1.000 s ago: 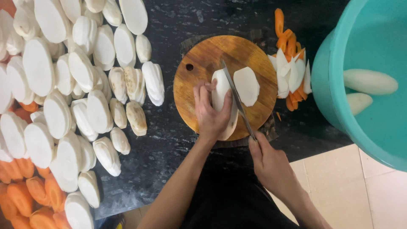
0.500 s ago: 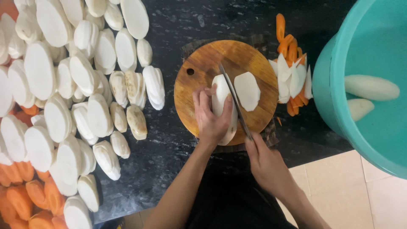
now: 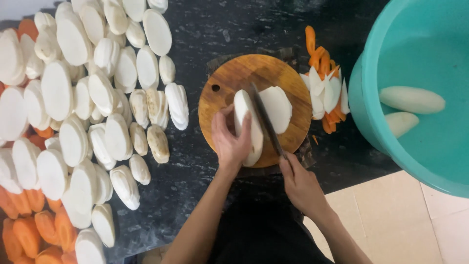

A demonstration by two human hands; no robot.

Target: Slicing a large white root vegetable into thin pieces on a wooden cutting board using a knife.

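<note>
Left hand (image 3: 230, 142): head view, centre of frame; fingers curled down over the near end of the white root, pressing it to the board.
Right hand (image 3: 300, 183): lower centre-right; closed around the knife handle, which it hides.
Knife (image 3: 266, 120): dark blade runs diagonally between the held root and the cut piece, edge down on the board.
White root (image 3: 248, 124): peeled, pale, long oval; lies on the board left of the blade, under the left fingertips.
Handling, judged: firm and dense, wet-looking peeled surface likely slippery; rounded, so apt to roll; best gripped from above, fingertips tucked away from the blade.
Cut slice (image 3: 277, 108): flat white piece just right of the blade, lying on the board.
Cutting board (image 3: 229, 80): round, wooden, with a small hole at upper left; sits on the dark speckled counter (image 3: 215, 29).
Sliced pile (image 3: 88, 107): many white oval slices, left half of frame.
Carrot pieces (image 3: 29, 230): orange, lower left corner.
Trimmings (image 3: 325, 90): white and orange scraps right of the board.
Tub (image 3: 371, 98): teal, right edge; two whole peeled roots (image 3: 411, 99) inside.
</note>
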